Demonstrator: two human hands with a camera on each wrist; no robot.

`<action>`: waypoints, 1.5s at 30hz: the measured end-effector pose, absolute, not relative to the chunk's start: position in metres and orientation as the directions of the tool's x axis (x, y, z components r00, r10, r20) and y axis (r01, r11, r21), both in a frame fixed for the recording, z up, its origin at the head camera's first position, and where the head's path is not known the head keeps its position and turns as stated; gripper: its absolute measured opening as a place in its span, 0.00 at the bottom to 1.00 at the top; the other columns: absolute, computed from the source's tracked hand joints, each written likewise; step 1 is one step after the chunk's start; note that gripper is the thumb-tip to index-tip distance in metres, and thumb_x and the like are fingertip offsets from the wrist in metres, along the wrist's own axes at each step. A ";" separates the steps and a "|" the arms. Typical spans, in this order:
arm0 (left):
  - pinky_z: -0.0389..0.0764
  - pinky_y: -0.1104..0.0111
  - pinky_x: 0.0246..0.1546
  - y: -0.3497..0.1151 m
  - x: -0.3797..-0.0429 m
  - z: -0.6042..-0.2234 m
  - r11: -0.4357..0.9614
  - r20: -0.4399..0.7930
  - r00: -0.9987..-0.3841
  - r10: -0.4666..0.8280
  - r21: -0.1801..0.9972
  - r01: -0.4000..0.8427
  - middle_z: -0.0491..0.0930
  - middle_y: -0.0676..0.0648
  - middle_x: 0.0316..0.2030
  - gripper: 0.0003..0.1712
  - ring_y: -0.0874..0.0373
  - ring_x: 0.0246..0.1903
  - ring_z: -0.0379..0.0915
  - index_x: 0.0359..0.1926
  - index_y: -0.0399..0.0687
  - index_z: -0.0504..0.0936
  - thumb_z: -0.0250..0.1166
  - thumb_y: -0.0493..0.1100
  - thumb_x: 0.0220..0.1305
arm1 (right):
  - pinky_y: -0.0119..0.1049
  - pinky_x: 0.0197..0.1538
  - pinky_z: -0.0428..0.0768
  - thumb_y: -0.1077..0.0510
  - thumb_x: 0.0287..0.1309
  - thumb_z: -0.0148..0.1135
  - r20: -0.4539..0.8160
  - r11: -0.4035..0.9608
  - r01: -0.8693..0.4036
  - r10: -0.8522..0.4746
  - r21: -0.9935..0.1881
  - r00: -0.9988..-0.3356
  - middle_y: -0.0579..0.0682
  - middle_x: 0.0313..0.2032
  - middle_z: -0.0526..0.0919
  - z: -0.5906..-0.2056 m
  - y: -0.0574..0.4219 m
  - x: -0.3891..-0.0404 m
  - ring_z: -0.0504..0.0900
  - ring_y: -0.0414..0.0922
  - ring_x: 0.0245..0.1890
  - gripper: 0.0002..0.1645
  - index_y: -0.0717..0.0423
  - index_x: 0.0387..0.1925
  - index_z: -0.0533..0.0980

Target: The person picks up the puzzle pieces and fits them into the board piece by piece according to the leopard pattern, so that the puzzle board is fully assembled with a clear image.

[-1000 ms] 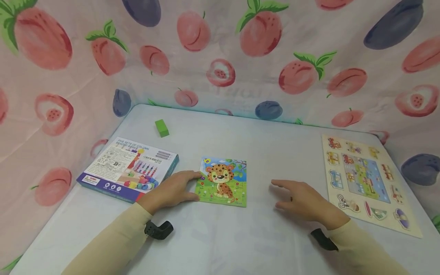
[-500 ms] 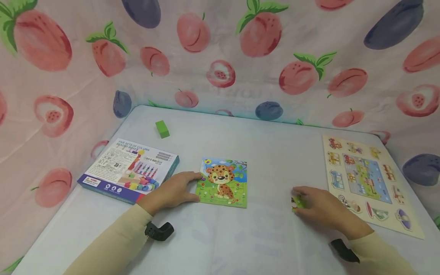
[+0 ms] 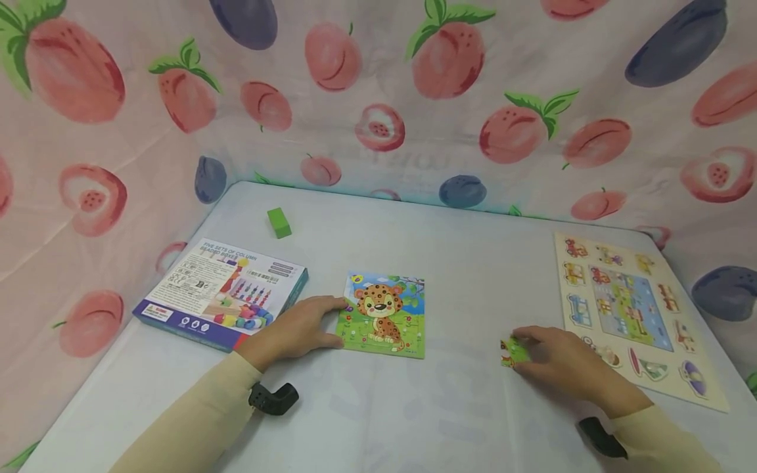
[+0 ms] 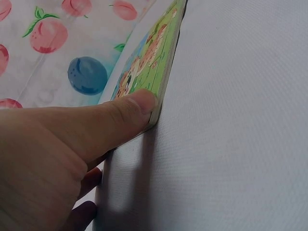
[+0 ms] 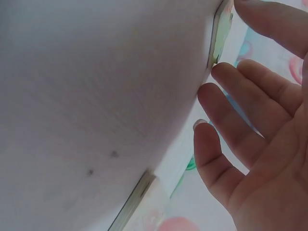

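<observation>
A square leopard jigsaw puzzle (image 3: 381, 315) lies face up in the middle of the table. My left hand (image 3: 298, 328) is at its left side, index finger and thumb on the edge. The left wrist view shows the left thumb (image 4: 130, 108) resting on the puzzle's corner, the index finger mostly hidden. To the right lies a small green puzzle piece (image 3: 510, 353), partly covered by my right hand (image 3: 562, 361). In the right wrist view, the thumb and loosely bent fingertips stand on either side of the piece (image 5: 221, 36), spread apart.
A boxed bead toy (image 3: 221, 292) lies by the left forearm. Behind it stands a green block (image 3: 279, 223). On the right is a flat wooden vehicle puzzle board (image 3: 629, 309), partly overlapped by the right hand. Fruit-print cloth (image 3: 414, 138) walls the table's back and sides.
My right hand has moved right and slightly nearer, uncovering the small green puzzle piece. My left hand has stayed at the leopard puzzle's edge.
</observation>
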State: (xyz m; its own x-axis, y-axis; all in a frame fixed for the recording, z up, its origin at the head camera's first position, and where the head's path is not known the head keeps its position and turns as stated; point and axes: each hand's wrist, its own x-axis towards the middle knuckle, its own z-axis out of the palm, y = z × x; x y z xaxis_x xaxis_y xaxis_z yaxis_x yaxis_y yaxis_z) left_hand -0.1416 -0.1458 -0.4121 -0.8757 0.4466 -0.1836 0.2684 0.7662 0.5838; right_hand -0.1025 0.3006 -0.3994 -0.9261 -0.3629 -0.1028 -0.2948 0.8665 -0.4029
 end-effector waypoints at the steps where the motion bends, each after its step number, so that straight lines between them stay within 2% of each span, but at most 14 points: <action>1: 0.62 0.50 0.70 -0.146 -0.142 -0.412 0.765 -0.185 -0.876 0.446 0.586 0.266 0.69 0.41 0.68 0.39 0.43 0.70 0.59 0.69 0.46 0.72 0.75 0.46 0.58 | 0.61 0.54 0.77 0.48 0.51 0.77 -0.098 0.866 -0.299 -0.365 -0.400 -0.926 0.52 0.47 0.85 -0.399 0.300 -0.103 0.81 0.59 0.51 0.32 0.58 0.56 0.79; 6: 0.61 0.50 0.70 -0.146 -0.142 -0.413 0.771 -0.199 -0.876 0.440 0.585 0.254 0.68 0.42 0.69 0.39 0.43 0.71 0.58 0.69 0.48 0.72 0.75 0.46 0.58 | 0.60 0.53 0.78 0.48 0.50 0.77 -0.093 0.868 -0.312 -0.373 -0.386 -0.923 0.52 0.46 0.85 -0.400 0.297 -0.105 0.81 0.58 0.50 0.32 0.58 0.54 0.80; 14: 0.61 0.49 0.70 -0.147 -0.143 -0.416 0.769 -0.190 -0.879 0.438 0.586 0.256 0.68 0.41 0.69 0.39 0.43 0.71 0.58 0.69 0.47 0.72 0.75 0.46 0.58 | 0.52 0.48 0.81 0.50 0.50 0.77 -0.130 0.870 -0.299 -0.374 -0.391 -0.918 0.50 0.45 0.84 -0.400 0.285 -0.114 0.82 0.50 0.45 0.33 0.59 0.56 0.78; 27: 0.61 0.49 0.70 -0.147 -0.143 -0.415 0.770 -0.189 -0.878 0.440 0.582 0.261 0.68 0.41 0.69 0.39 0.43 0.71 0.58 0.69 0.47 0.72 0.75 0.46 0.58 | 0.58 0.56 0.77 0.52 0.51 0.77 -0.147 0.858 -0.281 -0.373 -0.430 -0.916 0.53 0.48 0.83 -0.404 0.279 -0.122 0.80 0.55 0.50 0.35 0.60 0.59 0.76; 45: 0.61 0.49 0.70 -0.146 -0.144 -0.415 0.774 -0.195 -0.878 0.437 0.578 0.257 0.68 0.41 0.69 0.39 0.43 0.71 0.58 0.69 0.47 0.72 0.75 0.46 0.58 | 0.54 0.54 0.80 0.54 0.51 0.75 -0.049 0.841 -0.375 -0.425 -0.390 -0.904 0.53 0.45 0.83 -0.405 0.255 -0.129 0.81 0.50 0.45 0.32 0.65 0.56 0.76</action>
